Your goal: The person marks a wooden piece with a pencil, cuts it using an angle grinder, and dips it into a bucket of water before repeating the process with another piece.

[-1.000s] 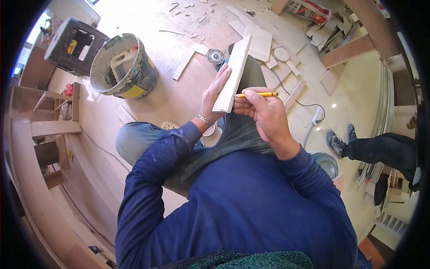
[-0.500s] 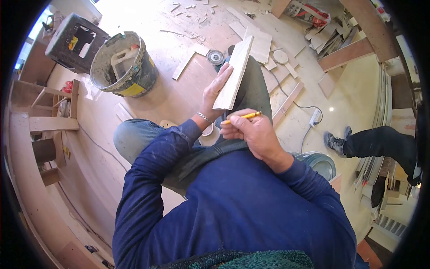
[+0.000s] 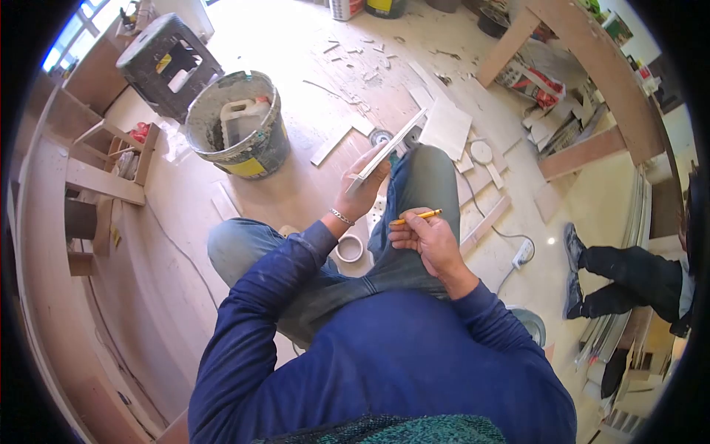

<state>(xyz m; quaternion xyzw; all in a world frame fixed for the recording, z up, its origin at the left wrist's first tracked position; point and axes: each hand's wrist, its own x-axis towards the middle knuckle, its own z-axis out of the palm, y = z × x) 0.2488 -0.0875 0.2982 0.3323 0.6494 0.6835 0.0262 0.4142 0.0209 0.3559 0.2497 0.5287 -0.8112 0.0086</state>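
Note:
My left hand (image 3: 364,181) grips a long, pale tile strip (image 3: 388,150), seen nearly edge-on and slanting up to the right above my knees. A bracelet circles that wrist. In my right hand (image 3: 427,238), over my thigh, a yellow pencil (image 3: 416,216) is pinched between thumb and fingers, apart from the strip. An angle grinder (image 3: 380,138) lies on the floor just beyond the strip, partly hidden by it. Between my legs stands a small round white container (image 3: 349,249).
A dirty bucket (image 3: 272,152) holding a jug and a black step stool (image 3: 159,66) stand at upper left. Tile pieces (image 3: 446,127) and a power strip (image 3: 523,253) lie ahead and right. Another person's legs (image 3: 629,270) are at far right.
The strip has turned from showing its broad face to nearly edge-on. My right hand with the pencil has moved away from the strip's lower end. The view has shifted, and both shoes of the other person show.

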